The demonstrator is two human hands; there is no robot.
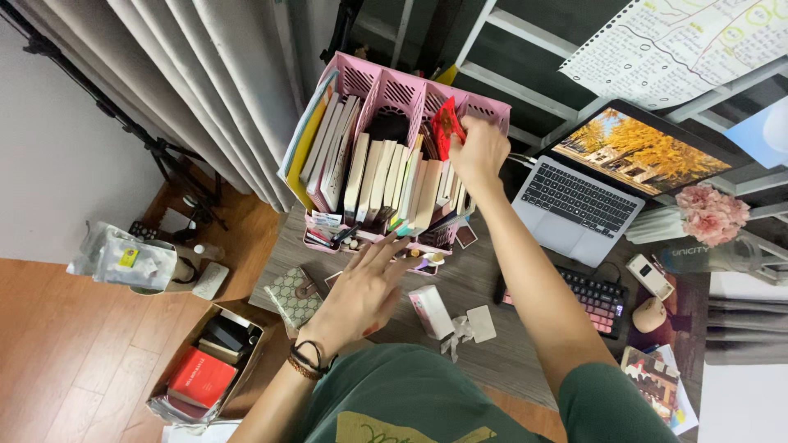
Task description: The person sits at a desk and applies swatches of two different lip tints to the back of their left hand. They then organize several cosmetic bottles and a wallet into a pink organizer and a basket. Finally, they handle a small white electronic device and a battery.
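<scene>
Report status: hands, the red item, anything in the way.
Right hand pinching red packet above pink book rack. Left hand open, fingers spread over desk. Books crowd the rack.

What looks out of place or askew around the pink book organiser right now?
Small clutter: a white and pink carton lies tipped on the grey desk beside a loose white tag. The right hand holds a red item over the pink slotted book organiser. Nothing looks spilled or damaged.

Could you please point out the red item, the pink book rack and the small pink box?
Red item [447, 125], head view, its upper middle above the right hand.
Pink book rack [398, 86], head view, back wall.
Small pink box [430, 312], head view, top face.
</scene>
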